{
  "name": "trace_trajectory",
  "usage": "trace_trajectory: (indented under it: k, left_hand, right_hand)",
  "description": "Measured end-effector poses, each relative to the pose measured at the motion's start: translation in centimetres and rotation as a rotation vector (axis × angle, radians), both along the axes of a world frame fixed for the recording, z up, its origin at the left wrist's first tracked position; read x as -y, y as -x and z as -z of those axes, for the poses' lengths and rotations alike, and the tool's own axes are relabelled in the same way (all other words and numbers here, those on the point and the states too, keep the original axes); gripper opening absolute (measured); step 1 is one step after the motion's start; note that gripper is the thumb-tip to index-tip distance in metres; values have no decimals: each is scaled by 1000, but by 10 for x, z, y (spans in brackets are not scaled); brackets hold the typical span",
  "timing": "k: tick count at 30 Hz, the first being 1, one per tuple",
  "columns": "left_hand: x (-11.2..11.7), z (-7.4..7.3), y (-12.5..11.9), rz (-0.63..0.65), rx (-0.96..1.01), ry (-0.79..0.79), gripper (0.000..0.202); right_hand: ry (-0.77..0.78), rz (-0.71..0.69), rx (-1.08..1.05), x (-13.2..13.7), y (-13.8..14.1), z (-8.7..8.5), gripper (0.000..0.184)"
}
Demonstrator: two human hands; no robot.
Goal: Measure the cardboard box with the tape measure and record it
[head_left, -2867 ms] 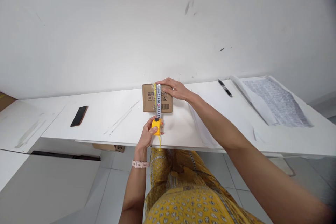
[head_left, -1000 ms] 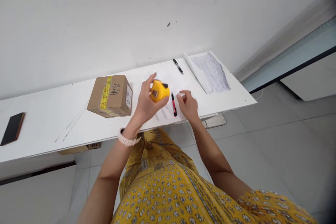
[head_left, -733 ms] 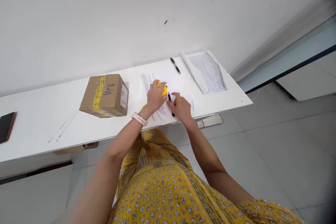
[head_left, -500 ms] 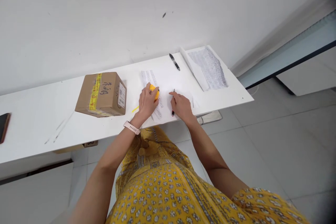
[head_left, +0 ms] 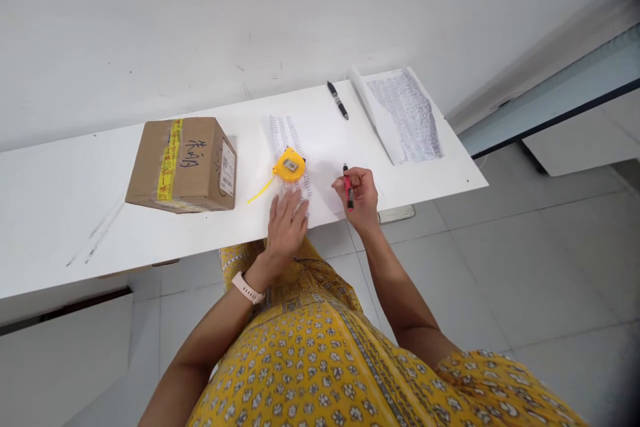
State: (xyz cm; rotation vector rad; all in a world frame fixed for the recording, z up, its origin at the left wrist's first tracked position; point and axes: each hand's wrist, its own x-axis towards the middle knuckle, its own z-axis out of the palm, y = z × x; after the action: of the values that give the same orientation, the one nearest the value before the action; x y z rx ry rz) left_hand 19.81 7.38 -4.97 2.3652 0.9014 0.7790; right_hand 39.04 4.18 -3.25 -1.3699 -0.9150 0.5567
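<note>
My left hand (head_left: 287, 225) lies flat on the lower part of a sheet of paper (head_left: 323, 187) with columns of handwriting, its fingers stretched out and holding nothing. Just beyond its fingertips a yellow tape measure (head_left: 289, 165) rests on the sheet, a short length of its yellow blade (head_left: 260, 191) out towards the lower left. My right hand (head_left: 363, 197) is closed round a red and black pen (head_left: 348, 192), raised over the right side of the sheet. Which end of the pen is the writing tip I cannot tell.
A taped cardboard box (head_left: 170, 163) stands left of the paper on the narrow white table (head_left: 65, 193). A black pen (head_left: 337, 101) lies near the wall. On the right are more handwritten sheets (head_left: 405, 117) beside a raised white strip (head_left: 367, 110).
My left hand has let go of the tape measure and drawn back onto the paper's near edge. My right hand has picked up the red and black pen from the paper.
</note>
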Motion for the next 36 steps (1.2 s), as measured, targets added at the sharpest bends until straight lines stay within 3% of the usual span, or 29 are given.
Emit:
trace_trajectory:
  k: [5, 9, 13, 21, 25, 32, 36]
  left_hand:
    - [13, 12, 1, 25, 90, 11, 23]
    - [8, 15, 2, 36, 41, -221, 25]
    - [5, 14, 1, 23, 8, -369, 23]
    - [3, 10, 2, 45, -37, -328, 30]
    - [3, 11, 4, 50, -43, -357, 28]
    - [8, 12, 2, 13, -48, -406, 26]
    - [12, 12, 3, 25, -89, -425, 34]
  right_hand:
    - [102, 55, 3, -1, 12, -1, 36]
    - [60, -29, -32, -4, 6, 1, 44]
    - [72, -96, -61, -7, 1, 5, 41]
    - [113, -52, -14, -19, 4, 4, 31]
    - [195, -96, 3, -18, 7, 1, 38]
    - [175, -222, -18, -10, 15, 7, 25]
    - [225, -160, 85, -10, 19, 6, 25]
